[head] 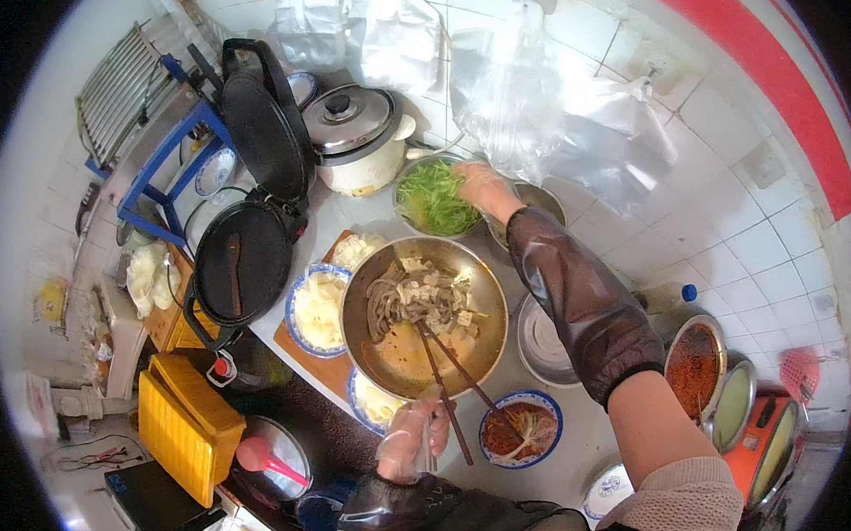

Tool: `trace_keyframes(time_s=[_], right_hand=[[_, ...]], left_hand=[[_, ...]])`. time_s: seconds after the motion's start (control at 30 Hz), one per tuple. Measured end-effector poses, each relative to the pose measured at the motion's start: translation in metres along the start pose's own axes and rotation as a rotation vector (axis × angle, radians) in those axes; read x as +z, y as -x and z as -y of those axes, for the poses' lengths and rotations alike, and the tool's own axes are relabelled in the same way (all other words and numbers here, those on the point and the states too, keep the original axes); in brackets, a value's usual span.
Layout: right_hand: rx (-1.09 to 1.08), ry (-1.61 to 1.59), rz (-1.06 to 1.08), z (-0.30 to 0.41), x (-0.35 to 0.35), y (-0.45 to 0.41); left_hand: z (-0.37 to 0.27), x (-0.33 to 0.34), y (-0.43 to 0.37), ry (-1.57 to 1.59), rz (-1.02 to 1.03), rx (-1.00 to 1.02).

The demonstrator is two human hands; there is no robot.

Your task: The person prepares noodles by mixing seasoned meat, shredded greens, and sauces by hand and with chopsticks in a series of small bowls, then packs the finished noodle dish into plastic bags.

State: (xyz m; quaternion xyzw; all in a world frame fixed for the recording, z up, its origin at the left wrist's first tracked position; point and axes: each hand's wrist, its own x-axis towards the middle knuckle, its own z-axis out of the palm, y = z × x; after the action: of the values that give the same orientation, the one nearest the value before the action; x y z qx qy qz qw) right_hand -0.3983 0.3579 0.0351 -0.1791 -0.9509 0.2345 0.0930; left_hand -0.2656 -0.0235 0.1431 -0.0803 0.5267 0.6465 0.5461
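My left hand (410,437), in a clear plastic glove, has its fingers curled at the near rim of a wide metal bowl (495,319). Greyish strips and pale pieces of food (423,294) lie in the bowl, with some liquid. Two brown chopsticks (468,385) lean over its rim beside my left fingers. My right arm, in a dark sleeve cover, stretches across to a bowl of shredded greens (437,197). There my right hand (490,190) touches the greens; its fingertips are partly hidden.
Plates of pale sliced food (318,309) stand left of the bowl. A blue-rimmed bowl (522,428) holds red sauce and pale strands. An opened electric griddle (240,263) and a lidded cooker (360,147) stand behind. Pots of chilli oil (694,371) sit right; plastic bags (510,84) hang on the wall.
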Motion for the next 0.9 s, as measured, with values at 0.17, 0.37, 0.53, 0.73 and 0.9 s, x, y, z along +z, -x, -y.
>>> trace_keyframes(time_s=[0.17, 0.37, 0.53, 0.73, 0.9], right_hand=[[0.358, 0.03, 0.231, 0.034, -0.067, 0.023], [-0.009, -0.07, 0.263, 0.1, -0.109, 0.094], [0.081, -0.371, 0.27, 0.084, -0.126, 0.117], [0.085, 0.432, 0.073, -0.081, -0.024, 0.092], [0.017, 0.282, 0.097, -0.116, 0.015, 0.086]], left_hand=[[0.014, -0.018, -0.024, 0.016, 0.131, -0.058], [0.012, -0.005, -0.032, 0.021, 0.143, -0.034], [0.02, -0.01, -0.026, 0.069, 0.183, -0.084], [0.04, -0.001, -0.017, 0.092, 0.198, -0.152], [0.047, 0.011, -0.014, 0.086, 0.13, -0.169]])
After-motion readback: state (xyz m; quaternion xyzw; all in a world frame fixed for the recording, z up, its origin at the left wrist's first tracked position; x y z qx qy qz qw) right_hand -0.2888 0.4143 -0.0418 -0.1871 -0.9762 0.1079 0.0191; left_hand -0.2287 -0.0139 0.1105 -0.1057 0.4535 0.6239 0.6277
